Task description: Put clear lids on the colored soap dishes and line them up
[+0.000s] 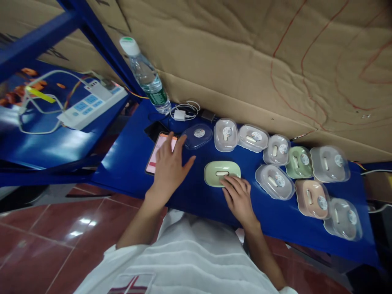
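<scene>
My left hand [170,163] is over the right part of a lit phone [155,157], its fingers apart and nothing held. Fingers of my right hand [239,196] rest at the lower right edge of a green dish [210,174], which lies flat with a small pale oval piece [222,173] in its middle; these fingers are slightly bent and lie loosely side by side. Beyond the phone sits a clear lid [199,141] with a round sticker. To the right stand several lidded boxes, among them a grey one [226,141], a green one [297,169] and a peach one [310,206].
A water bottle [150,83] stands at the back left, beside a white charger [180,115] with a coiled cable. Cardboard [232,49] rises behind the blue table [196,200]. Farther left, a power strip [92,107] lies on another blue surface.
</scene>
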`<state>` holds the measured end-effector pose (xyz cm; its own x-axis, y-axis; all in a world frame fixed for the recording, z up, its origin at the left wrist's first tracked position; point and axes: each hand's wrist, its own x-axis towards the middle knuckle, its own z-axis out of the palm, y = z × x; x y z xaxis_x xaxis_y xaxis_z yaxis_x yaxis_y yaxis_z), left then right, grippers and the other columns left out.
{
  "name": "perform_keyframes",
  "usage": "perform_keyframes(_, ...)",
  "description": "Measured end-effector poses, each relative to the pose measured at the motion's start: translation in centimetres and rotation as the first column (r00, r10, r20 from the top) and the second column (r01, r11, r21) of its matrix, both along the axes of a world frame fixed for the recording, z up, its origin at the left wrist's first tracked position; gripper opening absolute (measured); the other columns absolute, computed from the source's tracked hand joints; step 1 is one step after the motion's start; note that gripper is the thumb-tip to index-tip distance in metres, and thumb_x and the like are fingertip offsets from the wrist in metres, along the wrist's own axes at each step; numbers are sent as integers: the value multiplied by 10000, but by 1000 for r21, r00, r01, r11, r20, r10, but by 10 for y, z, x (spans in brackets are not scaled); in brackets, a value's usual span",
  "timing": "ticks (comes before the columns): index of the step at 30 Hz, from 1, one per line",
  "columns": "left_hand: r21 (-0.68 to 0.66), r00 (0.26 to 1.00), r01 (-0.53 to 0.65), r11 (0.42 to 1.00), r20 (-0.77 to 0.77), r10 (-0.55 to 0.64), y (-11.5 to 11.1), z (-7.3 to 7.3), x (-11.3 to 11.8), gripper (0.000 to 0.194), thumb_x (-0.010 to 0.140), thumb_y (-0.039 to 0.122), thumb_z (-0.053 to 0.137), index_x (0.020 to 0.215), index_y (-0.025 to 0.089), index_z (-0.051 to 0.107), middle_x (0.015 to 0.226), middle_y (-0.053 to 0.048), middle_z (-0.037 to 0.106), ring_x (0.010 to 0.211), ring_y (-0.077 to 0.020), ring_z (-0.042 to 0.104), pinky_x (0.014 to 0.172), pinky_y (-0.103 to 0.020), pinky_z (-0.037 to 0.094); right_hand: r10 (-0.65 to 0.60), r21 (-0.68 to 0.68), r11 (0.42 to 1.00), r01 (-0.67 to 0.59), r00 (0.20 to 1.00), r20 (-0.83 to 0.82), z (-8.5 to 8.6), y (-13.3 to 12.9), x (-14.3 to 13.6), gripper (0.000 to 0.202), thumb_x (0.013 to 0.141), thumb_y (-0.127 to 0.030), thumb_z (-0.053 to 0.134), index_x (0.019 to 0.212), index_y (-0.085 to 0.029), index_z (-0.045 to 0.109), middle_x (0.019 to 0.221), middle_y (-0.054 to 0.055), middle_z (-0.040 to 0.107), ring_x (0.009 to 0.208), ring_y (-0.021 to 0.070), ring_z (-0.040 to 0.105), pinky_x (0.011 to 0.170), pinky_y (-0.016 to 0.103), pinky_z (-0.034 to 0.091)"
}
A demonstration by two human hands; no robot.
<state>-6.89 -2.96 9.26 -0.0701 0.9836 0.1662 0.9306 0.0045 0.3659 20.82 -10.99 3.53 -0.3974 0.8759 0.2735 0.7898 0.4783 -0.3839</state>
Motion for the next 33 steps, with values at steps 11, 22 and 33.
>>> perform_keyframes(11,-91,979,176,980,-92,-185,30,-27,31,651,1058,339,595,1666,173,430,1706,-252,436,1570,-443,455,1242,-614,421,-45,2,999,45,998,-45,1,-4,7,340,1076,-211,633,1399,-298,690,1407,61,740,1321,252,642,1162,465,380)
perform_keyframes(22,-75,994,109,991,32,-107,27,-30,27,385,970,274,735,1324,183,613,1606,-250,491,1513,-438,512,1201,-601,473,-62,-23,998,61,997,-49,3,-3,6,336,1073,-238,631,1395,-316,687,1632,125,530,1496,321,521,1181,525,448)
perform_keyframes(33,14,839,497,868,246,-485,-35,-5,46,397,1008,372,738,1346,233,584,1572,-162,576,1488,-336,560,1223,-536,510,-208,-56,978,201,943,-259,-5,-7,12,881,1051,-368,698,1764,-328,181,1836,191,142,1679,386,299,1271,614,452)
